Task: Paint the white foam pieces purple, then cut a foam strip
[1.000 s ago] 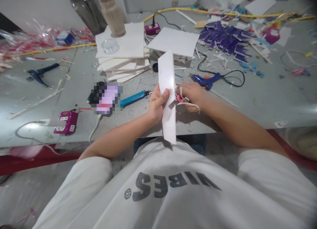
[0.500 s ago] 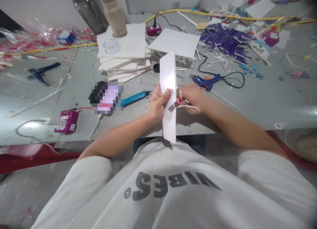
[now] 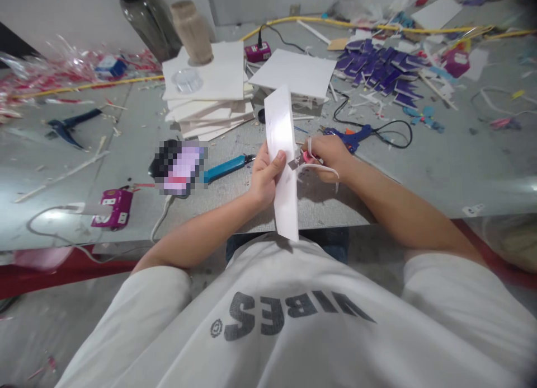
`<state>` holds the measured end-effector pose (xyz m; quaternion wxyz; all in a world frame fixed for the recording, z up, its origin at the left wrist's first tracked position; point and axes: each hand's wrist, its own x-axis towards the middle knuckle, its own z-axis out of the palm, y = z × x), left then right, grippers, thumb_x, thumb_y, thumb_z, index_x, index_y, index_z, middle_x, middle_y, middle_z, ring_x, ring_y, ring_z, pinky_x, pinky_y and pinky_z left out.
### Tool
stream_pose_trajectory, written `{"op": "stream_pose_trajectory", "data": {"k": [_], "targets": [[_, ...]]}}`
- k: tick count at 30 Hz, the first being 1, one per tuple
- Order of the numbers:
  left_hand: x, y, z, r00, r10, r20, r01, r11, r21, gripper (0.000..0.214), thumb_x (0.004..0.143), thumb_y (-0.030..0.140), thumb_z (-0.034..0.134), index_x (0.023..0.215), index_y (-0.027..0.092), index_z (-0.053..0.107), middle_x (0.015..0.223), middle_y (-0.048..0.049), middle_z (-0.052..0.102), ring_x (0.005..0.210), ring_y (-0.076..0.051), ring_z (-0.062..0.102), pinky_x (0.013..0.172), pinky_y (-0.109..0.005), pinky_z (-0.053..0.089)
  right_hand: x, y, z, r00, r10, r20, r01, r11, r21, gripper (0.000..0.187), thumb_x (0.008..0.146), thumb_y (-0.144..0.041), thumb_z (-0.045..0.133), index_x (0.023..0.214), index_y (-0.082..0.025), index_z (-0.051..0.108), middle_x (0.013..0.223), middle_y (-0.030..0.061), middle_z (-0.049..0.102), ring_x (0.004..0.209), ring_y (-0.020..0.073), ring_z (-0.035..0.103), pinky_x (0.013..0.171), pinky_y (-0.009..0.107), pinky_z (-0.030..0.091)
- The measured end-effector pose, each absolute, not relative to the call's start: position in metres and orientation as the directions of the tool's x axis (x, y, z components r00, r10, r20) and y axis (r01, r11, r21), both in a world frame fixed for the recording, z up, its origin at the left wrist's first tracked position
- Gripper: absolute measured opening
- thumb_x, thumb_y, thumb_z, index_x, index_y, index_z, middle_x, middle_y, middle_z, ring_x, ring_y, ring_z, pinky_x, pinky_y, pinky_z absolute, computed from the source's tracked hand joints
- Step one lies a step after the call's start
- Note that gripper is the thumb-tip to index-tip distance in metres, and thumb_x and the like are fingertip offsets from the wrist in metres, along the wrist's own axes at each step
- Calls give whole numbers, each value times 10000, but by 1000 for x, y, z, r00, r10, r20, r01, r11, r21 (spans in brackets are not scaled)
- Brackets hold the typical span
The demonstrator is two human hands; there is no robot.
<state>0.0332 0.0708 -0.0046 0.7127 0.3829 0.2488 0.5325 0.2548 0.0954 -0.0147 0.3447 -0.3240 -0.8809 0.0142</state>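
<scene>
My left hand (image 3: 263, 178) is closed around a long white foam board (image 3: 282, 147), held upright on edge over the table's near edge. My right hand (image 3: 329, 157) is closed on a small pink cutter (image 3: 305, 159) whose blade meets the board's right edge. A thin white strip (image 3: 322, 168) curls off the board beside my right hand.
On the grey table (image 3: 440, 164) lie a stack of white foam sheets (image 3: 210, 91), a blue knife (image 3: 229, 165), a blurred phone (image 3: 178, 165), a blue glue gun (image 3: 350, 135) with black cord, purple pieces (image 3: 377, 69), a magenta power strip (image 3: 111, 207), and two bottles at the back.
My right hand with the cutter has moved a little up along the board's right edge. The board has tilted slightly and the strip hangs longer.
</scene>
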Motion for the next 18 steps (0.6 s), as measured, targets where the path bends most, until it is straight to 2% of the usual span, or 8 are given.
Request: {"op": "stream_pose_trajectory", "data": {"k": [5,10,16,18], "targets": [[34,72,-7,306,949,81,-608,129,784,612,757,619,1048,1120,278,691,947,13,783,837,-203,784,839,-348,650,246,87,-10,-597,602,531,561,786,-261,598,1166,-724,287,1006,-248,611,778,43,617,698,214,498,700,385,369],[35,69,-7,287,953,94,-585,97,805,637,740,668,1043,1107,288,687,947,4,782,913,-246,806,890,-380,661,249,87,-12,-563,643,519,583,754,-302,610,1152,-752,258,989,-262,583,804,45,618,711,220,493,717,392,381],[34,64,-5,344,935,83,-568,137,811,668,736,730,1032,1084,293,666,990,-16,796,796,-208,751,730,-331,611,264,98,-13,-486,699,524,632,695,-343,593,1163,-745,284,971,-268,577,766,17,578,680,206,461,692,383,361],[35,65,-5,344,935,87,-588,142,797,658,740,708,1043,1093,291,675,1016,-14,806,811,-202,760,745,-328,612,264,98,-12,-496,697,518,628,700,-341,618,1155,-768,262,981,-269,582,764,19,580,678,207,461,688,386,359]]}}
